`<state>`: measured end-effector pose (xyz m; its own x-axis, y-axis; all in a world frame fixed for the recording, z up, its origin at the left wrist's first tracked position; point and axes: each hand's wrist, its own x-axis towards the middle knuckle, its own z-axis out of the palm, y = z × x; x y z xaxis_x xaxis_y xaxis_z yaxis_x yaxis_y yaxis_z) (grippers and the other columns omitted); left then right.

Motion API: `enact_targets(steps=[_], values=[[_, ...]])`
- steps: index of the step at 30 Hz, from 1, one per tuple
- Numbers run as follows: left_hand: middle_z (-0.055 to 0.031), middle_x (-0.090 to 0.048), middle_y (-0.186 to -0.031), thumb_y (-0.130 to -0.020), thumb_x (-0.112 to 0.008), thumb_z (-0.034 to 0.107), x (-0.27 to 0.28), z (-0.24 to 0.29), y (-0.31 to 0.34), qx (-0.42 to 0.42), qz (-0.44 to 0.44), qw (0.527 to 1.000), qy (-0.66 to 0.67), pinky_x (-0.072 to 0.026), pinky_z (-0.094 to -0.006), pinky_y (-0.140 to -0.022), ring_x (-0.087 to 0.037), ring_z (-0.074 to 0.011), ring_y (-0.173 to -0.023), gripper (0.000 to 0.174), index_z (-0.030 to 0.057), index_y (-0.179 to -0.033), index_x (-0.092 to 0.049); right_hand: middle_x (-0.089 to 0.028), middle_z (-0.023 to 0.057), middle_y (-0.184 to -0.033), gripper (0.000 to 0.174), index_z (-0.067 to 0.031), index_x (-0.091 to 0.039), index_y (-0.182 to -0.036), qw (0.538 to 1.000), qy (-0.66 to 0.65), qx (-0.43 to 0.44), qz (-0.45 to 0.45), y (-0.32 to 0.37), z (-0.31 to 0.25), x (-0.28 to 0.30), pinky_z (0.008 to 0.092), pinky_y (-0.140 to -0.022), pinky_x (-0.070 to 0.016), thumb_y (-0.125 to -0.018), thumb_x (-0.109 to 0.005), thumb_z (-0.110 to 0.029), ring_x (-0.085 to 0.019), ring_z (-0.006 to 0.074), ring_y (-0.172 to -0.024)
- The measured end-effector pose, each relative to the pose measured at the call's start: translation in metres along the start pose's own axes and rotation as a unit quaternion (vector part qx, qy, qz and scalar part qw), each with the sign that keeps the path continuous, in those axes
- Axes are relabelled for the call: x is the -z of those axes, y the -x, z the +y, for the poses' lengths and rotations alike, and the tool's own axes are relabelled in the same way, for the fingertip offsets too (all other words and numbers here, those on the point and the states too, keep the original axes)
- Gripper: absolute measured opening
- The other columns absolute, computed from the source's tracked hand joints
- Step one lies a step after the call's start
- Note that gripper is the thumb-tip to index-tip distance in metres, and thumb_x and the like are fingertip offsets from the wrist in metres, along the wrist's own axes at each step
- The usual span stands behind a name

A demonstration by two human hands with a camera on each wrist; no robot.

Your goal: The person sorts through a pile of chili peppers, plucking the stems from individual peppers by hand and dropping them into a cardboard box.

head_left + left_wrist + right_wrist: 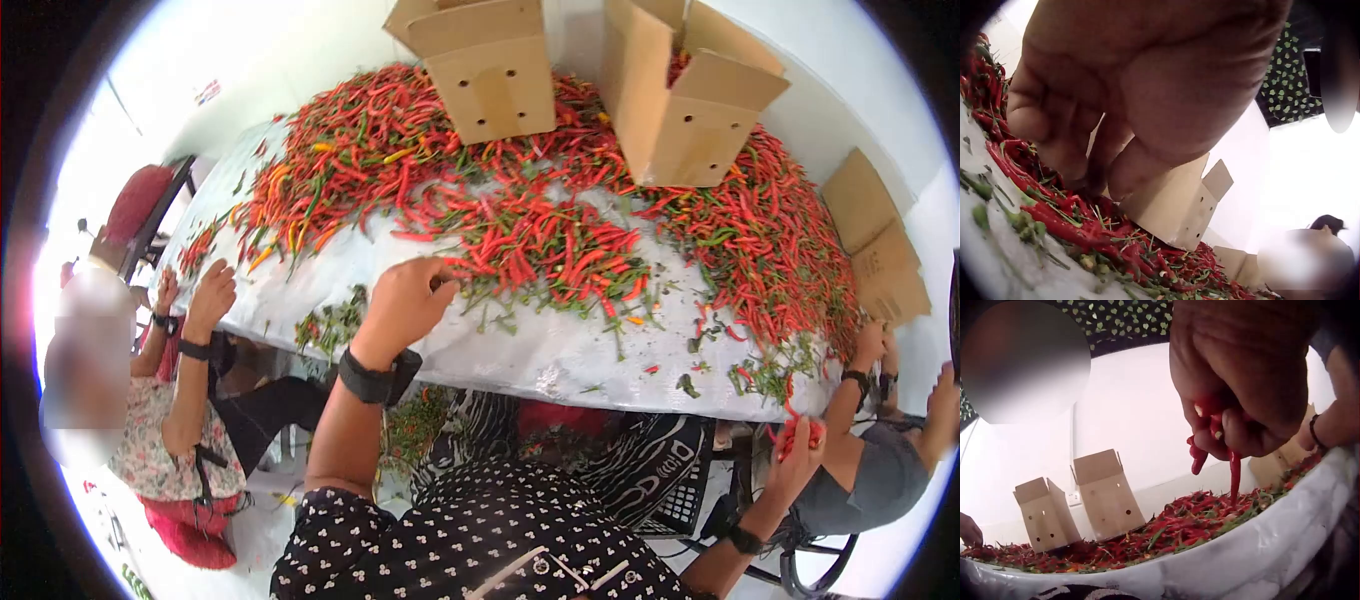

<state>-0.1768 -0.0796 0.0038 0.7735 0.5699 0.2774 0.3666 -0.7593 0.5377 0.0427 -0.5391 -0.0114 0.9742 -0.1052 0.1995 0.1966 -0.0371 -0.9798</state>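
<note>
My left hand (415, 300) is over the near edge of a heap of red chilies (570, 245), palm side showing in the left wrist view. Its fingers are loosely bent, thumb and forefinger tips close together by the chilies (1066, 228), with nothing visible between them. At the table's front right edge, my right hand (800, 450) grips several red chilies (1215, 419) in its curled fingers. One long chili (1235, 478) hangs down from that fist. Loose green stems (500, 310) lie along the front of the heap.
Two cardboard boxes (495, 95) (680, 130) stand among the chilies at the back. A folded cardboard piece (880, 250) is at the right. People sit at both ends, their hands (212, 295) (870, 345) at the table (560, 370). A black crate (680, 495) sits below.
</note>
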Motion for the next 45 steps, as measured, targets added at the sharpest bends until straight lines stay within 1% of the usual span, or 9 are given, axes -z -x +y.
enact_targets(steps=[12, 17, 19, 20, 21, 23, 29, 35, 45], values=[[-0.015, -0.06, -0.069, -0.076, -0.061, 0.013, -0.019, 0.012, 0.032, 0.003, -0.033, 0.994, 0.106, -0.0451, -0.0337, -0.059, -0.059, -0.0261, -0.062, 0.015, -0.0013, -0.078, -0.061, -0.056, 0.0003, -0.078, 0.021, -0.003, -0.058, -0.092, 0.927, -0.059, 0.314, -0.194, -0.123, -0.21, -0.222, 0.0211, -0.056, -0.0463, -0.083, -0.062, -0.021, -0.051, 0.0051, -0.064], [-0.0163, -0.06, -0.07, -0.075, -0.061, 0.013, -0.011, 0.008, 0.039, 0.021, -0.027, 0.993, 0.113, -0.046, -0.0361, -0.058, -0.059, -0.0317, -0.064, 0.014, -0.0004, -0.076, -0.06, -0.06, 0.0005, -0.086, 0.037, -0.0022, -0.059, -0.103, 0.928, 0.102, 0.276, -0.23, -0.172, -0.25, -0.324, 0.0239, -0.068, -0.0438, -0.084, -0.06, -0.035, -0.053, 0.0073, -0.08], [-0.0163, -0.06, -0.069, -0.076, -0.062, 0.013, -0.01, 0.005, 0.037, 0.026, -0.028, 0.992, 0.121, -0.0459, -0.0359, -0.058, -0.059, -0.0315, -0.063, 0.014, -0.0005, -0.076, -0.06, -0.05, 0.0276, -0.117, 0.065, 0.0035, -0.04, -0.127, 0.92, 0.139, 0.343, -0.129, -0.161, -0.25, -0.33, 0.0375, -0.086, -0.0452, -0.08, -0.064, -0.033, -0.052, 0.0312, -0.108], [-0.0163, -0.06, -0.069, -0.076, -0.062, 0.013, -0.01, 0.001, 0.037, 0.032, -0.022, 0.992, 0.117, -0.0458, -0.0357, -0.058, -0.059, -0.0314, -0.063, 0.014, -0.0004, -0.076, -0.06, -0.048, 0.0215, -0.125, 0.067, -0.0056, -0.039, -0.131, 0.931, 0.13, 0.3, -0.164, -0.159, -0.252, -0.324, 0.0398, -0.09, -0.043, -0.078, -0.066, -0.036, -0.048, 0.0344, -0.112], [-0.0164, -0.06, -0.069, -0.075, -0.062, 0.013, -0.011, -0.001, 0.038, 0.039, -0.017, 0.993, 0.114, -0.0457, -0.0355, -0.058, -0.059, -0.0312, -0.063, 0.013, -0.0003, -0.076, -0.06, -0.048, 0.0215, -0.125, 0.067, -0.0056, -0.039, -0.131, 0.931, 0.137, 0.297, -0.162, -0.153, -0.243, -0.316, 0.0398, -0.09, -0.043, -0.078, -0.066, -0.036, -0.048, 0.0344, -0.112], [-0.0166, -0.06, -0.069, -0.075, -0.062, 0.014, -0.012, -0.001, 0.031, 0.038, -0.033, 0.991, 0.12, -0.0457, -0.0359, -0.058, -0.059, -0.0315, -0.064, 0.014, 0.0001, -0.076, -0.06, -0.061, 0.0012, -0.086, 0.041, -0.002, -0.059, -0.107, 0.893, 0.077, 0.392, -0.208, -0.133, -0.215, -0.291, 0.026, -0.07, -0.0423, -0.084, -0.058, -0.036, -0.053, 0.0074, -0.084], [-0.0153, -0.058, -0.069, -0.076, -0.061, 0.014, -0.018, 0.036, -0.022, -0.128, -0.086, 0.982, 0.107, -0.0453, -0.0361, -0.059, -0.058, -0.031, -0.065, 0.014, 0.0005, -0.078, -0.059, -0.062, 0.0026, -0.082, 0.03, 0.001, -0.06, -0.102, 0.904, 0.091, 0.192, -0.37, -0.051, -0.14, -0.219, 0.0211, -0.059, -0.042, -0.084, -0.058, -0.023, -0.057, 0.0076, -0.068], [-0.016, -0.059, -0.072, -0.077, -0.056, 0.018, -0.061, 0.096, -0.096, -0.275, -0.131, 0.952, 0.031, -0.0446, -0.0417, -0.062, -0.058, -0.0332, -0.07, 0.017, 0.0019, -0.077, -0.058, -0.061, 0.0035, -0.076, 0.02, -0.0005, -0.06, -0.094, 0.936, -0.057, 0.015, -0.348, -0.037, -0.064, -0.219, 0.0212, -0.053, -0.0397, -0.085, -0.056, -0.018, -0.056, 0.0088, -0.061], [-0.02, -0.063, -0.079, -0.07, -0.056, 0.017, -0.174, 0.119, -0.19, -0.226, -0.168, 0.951, -0.129, -0.0486, -0.046, -0.067, -0.061, -0.0373, -0.077, 0.021, 0.0006, -0.079, -0.065, -0.059, 0.0056, -0.074, 0.021, 0.0004, -0.057, -0.094, 0.957, -0.124, -0.109, -0.24, -0.054, 0.008, -0.224, 0.0219, -0.05, -0.0373, -0.085, -0.057, -0.019, -0.051, 0.0098, -0.057]])
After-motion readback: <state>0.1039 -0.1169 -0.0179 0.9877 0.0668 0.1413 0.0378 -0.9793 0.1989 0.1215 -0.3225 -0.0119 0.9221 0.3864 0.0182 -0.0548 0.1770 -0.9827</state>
